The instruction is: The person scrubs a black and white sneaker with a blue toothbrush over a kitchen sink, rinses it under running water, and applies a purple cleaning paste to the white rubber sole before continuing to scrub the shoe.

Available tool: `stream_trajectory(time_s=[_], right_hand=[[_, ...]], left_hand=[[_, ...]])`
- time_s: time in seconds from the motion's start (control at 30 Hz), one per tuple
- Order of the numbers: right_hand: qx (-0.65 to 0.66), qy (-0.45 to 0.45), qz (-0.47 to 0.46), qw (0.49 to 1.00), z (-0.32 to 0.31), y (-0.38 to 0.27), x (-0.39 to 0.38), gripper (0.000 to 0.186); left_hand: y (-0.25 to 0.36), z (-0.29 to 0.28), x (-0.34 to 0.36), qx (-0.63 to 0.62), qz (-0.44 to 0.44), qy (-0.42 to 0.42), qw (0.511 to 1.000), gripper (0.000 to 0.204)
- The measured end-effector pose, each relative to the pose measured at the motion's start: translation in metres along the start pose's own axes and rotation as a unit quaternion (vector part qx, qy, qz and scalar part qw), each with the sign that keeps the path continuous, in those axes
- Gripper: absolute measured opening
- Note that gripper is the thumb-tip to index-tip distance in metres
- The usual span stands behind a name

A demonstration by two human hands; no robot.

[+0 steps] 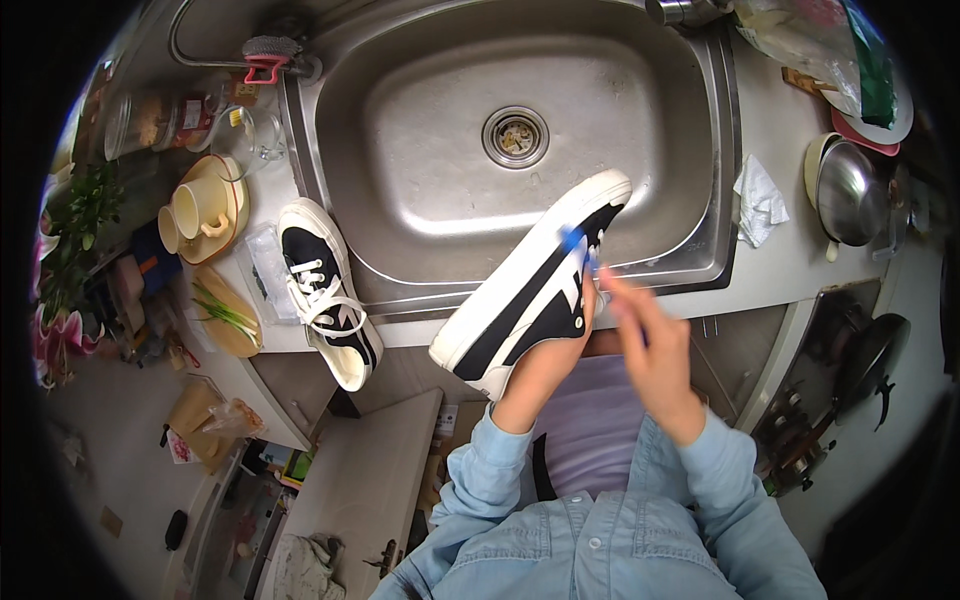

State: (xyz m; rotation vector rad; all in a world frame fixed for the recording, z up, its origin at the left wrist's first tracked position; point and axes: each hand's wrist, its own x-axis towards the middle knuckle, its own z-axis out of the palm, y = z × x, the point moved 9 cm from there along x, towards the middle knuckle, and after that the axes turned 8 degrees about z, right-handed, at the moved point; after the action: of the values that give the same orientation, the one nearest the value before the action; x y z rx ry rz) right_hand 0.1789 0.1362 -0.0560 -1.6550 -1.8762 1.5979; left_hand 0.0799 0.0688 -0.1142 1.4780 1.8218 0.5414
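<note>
A black-and-white sneaker (540, 290) is held up at a slant over the near rim of the sink, toe up and to the right. My left hand (587, 318) reaches in at its opening and holds it, the fingers mostly hidden by the shoe. In my right hand (655, 345) is a slim blue brush (573, 238), blurred by motion, its head against the sneaker's side near the laces. The matching sneaker (325, 290) stands on the counter to the left, its white laces loose.
The steel sink (420, 190) has a drain strainer (516, 137) with bits in it. At left are cream cups (200, 207) on a tray and a board with green onions (225, 310). A crumpled white cloth (760, 200) and a metal pan (850, 190) lie right.
</note>
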Motion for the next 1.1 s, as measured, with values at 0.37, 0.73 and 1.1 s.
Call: stream_trajectory(time_s=[0.37,0.73,1.1], right_hand=[[-0.013,0.000,0.005,1.000,-0.006,-0.021,-0.002,0.036],[-0.059,0.001,-0.083,0.995,0.017,-0.032,-0.025,0.046],[-0.208,0.029,-0.072,0.975,-0.067,-0.014,0.043,0.040]], left_hand=[[-0.056,0.024,-0.068,-0.493,-0.200,0.104,0.840,0.046],[-0.049,0.009,-0.078,-0.481,-0.168,0.137,0.850,0.048],[-0.061,-0.004,-0.069,-0.250,-0.016,0.081,0.965,0.049]])
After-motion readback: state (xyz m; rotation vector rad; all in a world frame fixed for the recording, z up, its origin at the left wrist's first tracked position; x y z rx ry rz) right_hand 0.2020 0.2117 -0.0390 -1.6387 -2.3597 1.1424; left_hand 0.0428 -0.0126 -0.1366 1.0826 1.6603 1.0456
